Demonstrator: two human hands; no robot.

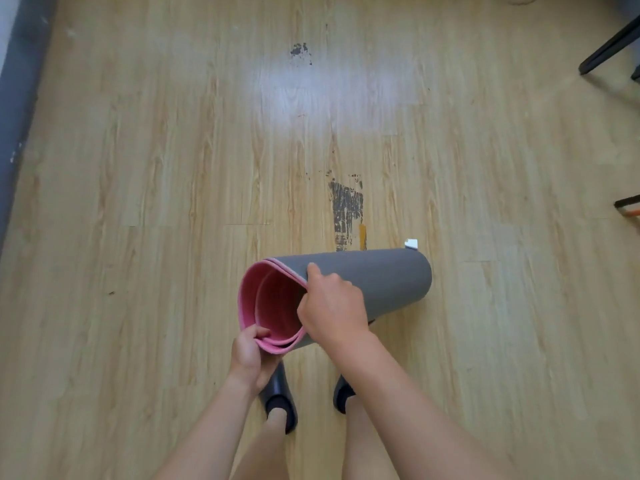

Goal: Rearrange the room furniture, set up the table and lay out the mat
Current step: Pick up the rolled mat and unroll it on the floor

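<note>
A rolled mat (381, 282), grey outside and pink inside, is held in the air above the wooden floor, its open pink end turned toward me. My left hand (250, 355) pinches the lower rim of that end, thumb inside the roll. My right hand (332, 306) grips the right side of the rim, fingers curled inside and the index finger lying on the grey outer surface. The far end of the roll points away to the right.
Light wood floor (173, 168) spreads all round, with worn dark patches (346, 209) ahead. A dark baseboard (17, 98) runs along the left. Black furniture legs (609, 50) stand at the top right, and an orange-and-black object (628, 206) pokes in at the right edge. My feet in dark slippers (280, 400) stand below.
</note>
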